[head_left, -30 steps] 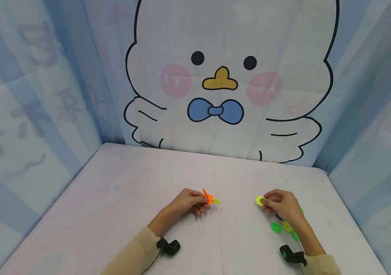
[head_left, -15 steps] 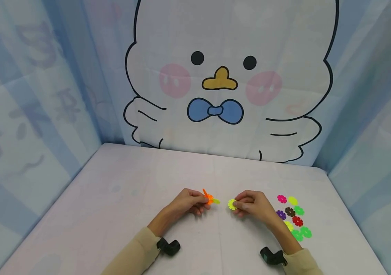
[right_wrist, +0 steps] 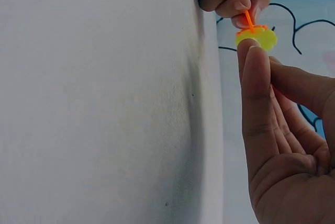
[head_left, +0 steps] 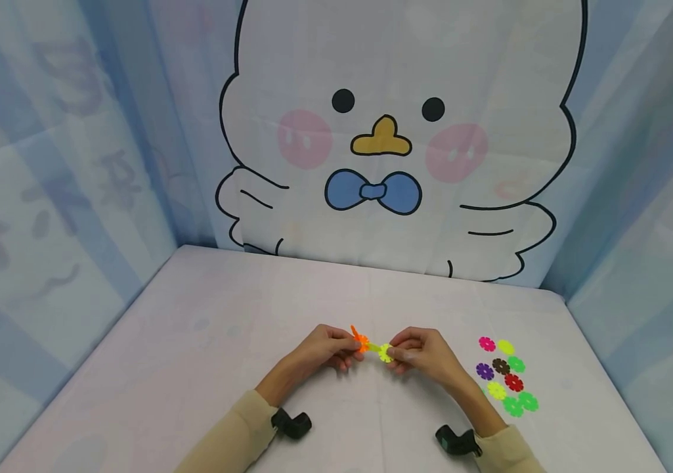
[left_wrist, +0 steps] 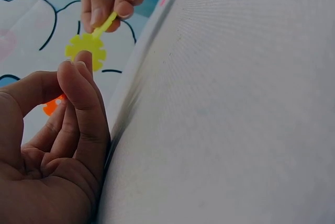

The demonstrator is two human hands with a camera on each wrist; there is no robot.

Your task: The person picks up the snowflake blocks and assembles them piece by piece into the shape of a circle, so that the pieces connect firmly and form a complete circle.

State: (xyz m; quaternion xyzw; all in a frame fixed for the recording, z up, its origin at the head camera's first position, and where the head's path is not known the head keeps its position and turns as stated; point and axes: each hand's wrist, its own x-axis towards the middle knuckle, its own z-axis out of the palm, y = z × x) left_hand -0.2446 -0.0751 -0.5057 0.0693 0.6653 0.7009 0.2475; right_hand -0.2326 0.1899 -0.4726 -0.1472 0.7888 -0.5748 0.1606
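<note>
My left hand (head_left: 327,347) pinches a small cluster of notched plastic snowflake discs: orange discs (head_left: 363,342) with a yellow disc (left_wrist: 79,47) joined on the right side. Between its thumb and fingers my right hand (head_left: 426,351) holds a single yellow snowflake disc (head_left: 385,353). In the left wrist view this held disc (left_wrist: 109,22) appears edge-on, right at the notched rim of the cluster's yellow disc. Fingertips cover part of the orange piece (left_wrist: 51,107) there. The right wrist view has an upright orange disc (right_wrist: 249,21) behind the yellow.
Loose snowflake discs lie on the table to the right of my right hand, among them a pink disc (head_left: 486,344), a purple disc (head_left: 485,372), a red disc (head_left: 513,382) and several others. A printed cloth (head_left: 371,236) stands behind the white table (head_left: 241,295).
My right hand has moved left from beside the loose discs, bringing the yellow disc up to the cluster. The left hand has stayed in place with its discs.
</note>
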